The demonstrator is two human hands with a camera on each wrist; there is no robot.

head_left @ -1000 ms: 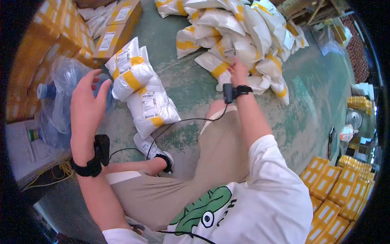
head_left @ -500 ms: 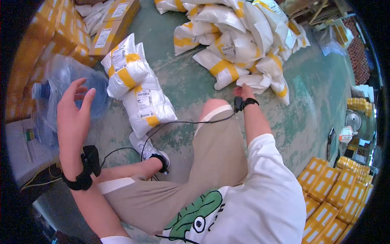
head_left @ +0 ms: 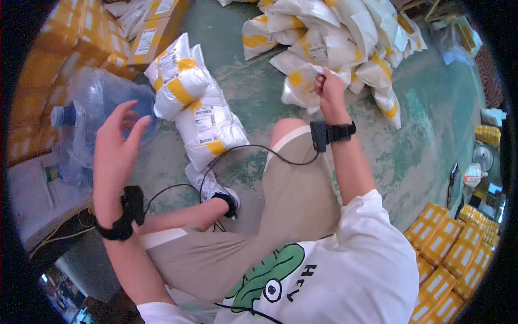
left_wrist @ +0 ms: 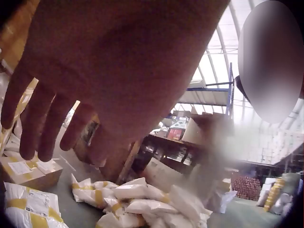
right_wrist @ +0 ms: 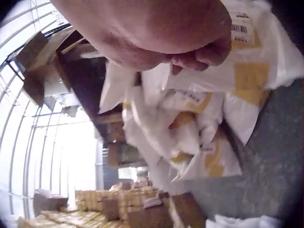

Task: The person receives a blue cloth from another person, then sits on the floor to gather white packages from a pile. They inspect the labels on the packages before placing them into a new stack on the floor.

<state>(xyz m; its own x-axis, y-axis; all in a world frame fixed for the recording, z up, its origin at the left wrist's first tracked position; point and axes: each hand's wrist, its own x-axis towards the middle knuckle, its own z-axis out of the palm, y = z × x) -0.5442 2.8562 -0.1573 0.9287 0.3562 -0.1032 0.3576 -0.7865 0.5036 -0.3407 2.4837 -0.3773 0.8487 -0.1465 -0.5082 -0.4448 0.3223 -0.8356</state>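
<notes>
My right hand has its fingers curled on the edge of a white plastic mailer bag with yellow tape, at the near side of the pile of mailer bags. In the right wrist view this mailer bag shows a printed label and spreads out beyond the curled fingers. My left hand is raised with fingers apart and holds nothing. It overlaps a large blue water jug under clear plastic in the head view. Right of that hand, labelled mailer bags lie stacked on the floor.
Yellow-taped boxes stand at the left, beside a long brown carton. More taped boxes are stacked at the right. A black cable runs from the right wrist across the legs. Green worn floor lies between the bag groups.
My right hand reached in at the pile, drew back toward the knee, and now grips a mailer bag, its edge raised. My left hand shifted left, then back right, staying open.
</notes>
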